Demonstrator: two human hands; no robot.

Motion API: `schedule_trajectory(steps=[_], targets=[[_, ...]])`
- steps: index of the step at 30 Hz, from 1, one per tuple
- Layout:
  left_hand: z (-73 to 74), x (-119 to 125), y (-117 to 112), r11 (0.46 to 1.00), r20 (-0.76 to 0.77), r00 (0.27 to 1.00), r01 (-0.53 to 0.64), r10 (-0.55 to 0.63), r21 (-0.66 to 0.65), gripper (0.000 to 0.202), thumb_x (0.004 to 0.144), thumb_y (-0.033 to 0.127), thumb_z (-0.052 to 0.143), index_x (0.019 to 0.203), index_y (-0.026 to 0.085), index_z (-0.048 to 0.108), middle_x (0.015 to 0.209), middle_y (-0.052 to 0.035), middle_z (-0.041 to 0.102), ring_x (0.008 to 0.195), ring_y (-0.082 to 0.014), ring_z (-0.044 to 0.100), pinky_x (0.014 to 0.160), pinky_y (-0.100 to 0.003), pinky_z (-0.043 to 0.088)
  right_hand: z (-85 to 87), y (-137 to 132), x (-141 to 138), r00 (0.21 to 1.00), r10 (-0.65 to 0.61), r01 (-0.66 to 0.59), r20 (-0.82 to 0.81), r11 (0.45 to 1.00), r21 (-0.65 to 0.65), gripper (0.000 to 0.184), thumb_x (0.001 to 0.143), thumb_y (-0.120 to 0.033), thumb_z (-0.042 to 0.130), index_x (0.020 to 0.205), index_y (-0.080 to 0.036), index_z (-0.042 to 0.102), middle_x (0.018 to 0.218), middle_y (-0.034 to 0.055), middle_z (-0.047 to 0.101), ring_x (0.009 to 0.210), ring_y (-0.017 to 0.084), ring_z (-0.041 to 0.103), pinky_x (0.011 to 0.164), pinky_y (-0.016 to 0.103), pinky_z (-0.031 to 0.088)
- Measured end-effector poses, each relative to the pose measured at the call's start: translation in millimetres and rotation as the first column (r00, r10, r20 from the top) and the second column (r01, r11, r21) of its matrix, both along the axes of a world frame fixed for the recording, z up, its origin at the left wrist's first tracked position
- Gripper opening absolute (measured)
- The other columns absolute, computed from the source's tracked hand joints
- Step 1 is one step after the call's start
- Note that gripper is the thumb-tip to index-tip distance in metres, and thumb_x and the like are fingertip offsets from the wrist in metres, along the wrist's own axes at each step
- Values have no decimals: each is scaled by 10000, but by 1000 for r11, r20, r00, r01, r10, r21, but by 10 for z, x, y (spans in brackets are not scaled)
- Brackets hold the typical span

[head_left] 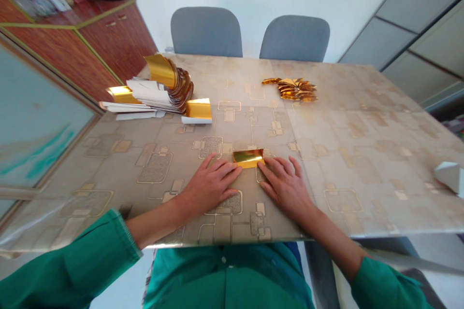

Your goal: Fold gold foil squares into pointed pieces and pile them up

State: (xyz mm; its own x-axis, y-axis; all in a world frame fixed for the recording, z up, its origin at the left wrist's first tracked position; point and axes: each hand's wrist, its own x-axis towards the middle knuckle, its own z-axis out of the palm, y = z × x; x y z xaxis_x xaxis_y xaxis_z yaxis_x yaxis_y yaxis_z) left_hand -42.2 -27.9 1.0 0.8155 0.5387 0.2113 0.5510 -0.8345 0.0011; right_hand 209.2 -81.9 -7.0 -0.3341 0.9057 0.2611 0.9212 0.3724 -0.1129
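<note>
A small sheet of gold foil paper (248, 156) lies on the table in front of me, its far part curled up and a crease running across it. My left hand (206, 183) rests palm down beside it with fingers stretched out, the fingertips at the sheet's near left corner. From the other side my right hand (288, 186) reaches in, fingers spread, its index fingertip on the near right corner. Neither hand is closed round the sheet. Farther off to the right sits a pile of folded gold foil pieces (295, 91).
At the far left of the patterned table (348, 154) lies a stack of gold and white paper sheets (155, 94). A white paper object (449, 177) is at the right edge. Two grey chairs (206, 31) stand behind, and a wooden cabinet (108, 38) is at the left.
</note>
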Motion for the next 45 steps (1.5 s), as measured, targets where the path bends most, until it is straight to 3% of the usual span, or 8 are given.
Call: schedule_trajectory(steps=[7,10,13,21,27,34,39,45], targets=[[-7,14,12,1000,-1,1000,0,0,-29,509,909,495,623,1307,185,558,1188,-79,638,1113,-276,542,1127,-532,242,129,173,92,992,-60,68,-110,995,74,260,995,-285,470,1081,-226,708,1107,62,713,1077,246,565,1078,490,314],[-3,21,19,999,-9,1000,4,-4,-39,511,901,499,633,1304,192,562,1190,-74,635,1119,-281,535,1124,-543,241,203,343,67,981,-10,20,-196,999,49,261,975,-279,509,1163,-219,680,1136,76,701,1030,234,571,907,397,444],[7,20,18,999,-6,1000,-3,3,-44,495,903,502,628,1298,210,569,1187,-72,635,1119,-278,534,1122,-543,250,237,511,-22,983,40,-39,-180,999,10,327,920,-252,585,1242,-234,638,1181,79,676,1068,242,561,897,394,438],[13,58,68,994,110,994,-9,21,-112,338,931,406,614,1209,215,622,1119,-66,637,1062,-249,551,1097,-547,303,149,647,-108,982,34,-43,-185,998,-47,232,869,-249,662,1101,-250,666,944,43,686,946,236,567,849,380,362],[71,189,247,974,317,936,-90,154,-209,76,922,255,614,936,180,614,950,-47,612,926,-214,552,871,-380,465,113,666,-82,947,-6,-39,-320,990,-133,50,863,-193,664,894,-232,657,856,0,683,881,199,572,820,344,331],[15,219,252,935,439,851,-150,287,-320,329,849,234,687,1116,195,500,1071,-63,584,989,-232,557,873,-398,487,159,667,-83,872,-20,-82,-489,979,-185,103,898,-201,581,798,-218,566,737,-21,645,713,154,573,713,283,376],[-46,250,280,919,517,787,-157,337,-361,531,830,249,720,1274,184,435,1093,-58,597,909,-195,561,871,-371,487,206,648,-95,890,49,-115,-453,986,-120,96,920,-213,546,825,-222,563,775,8,667,759,177,595,789,318,393],[-84,278,340,911,422,859,-113,291,-396,518,829,122,633,1313,191,460,1018,-49,645,946,-229,589,893,-400,467,213,624,-79,833,131,-204,-537,976,-77,49,886,-175,560,880,-223,570,840,13,677,799,176,599,791,312,410]])
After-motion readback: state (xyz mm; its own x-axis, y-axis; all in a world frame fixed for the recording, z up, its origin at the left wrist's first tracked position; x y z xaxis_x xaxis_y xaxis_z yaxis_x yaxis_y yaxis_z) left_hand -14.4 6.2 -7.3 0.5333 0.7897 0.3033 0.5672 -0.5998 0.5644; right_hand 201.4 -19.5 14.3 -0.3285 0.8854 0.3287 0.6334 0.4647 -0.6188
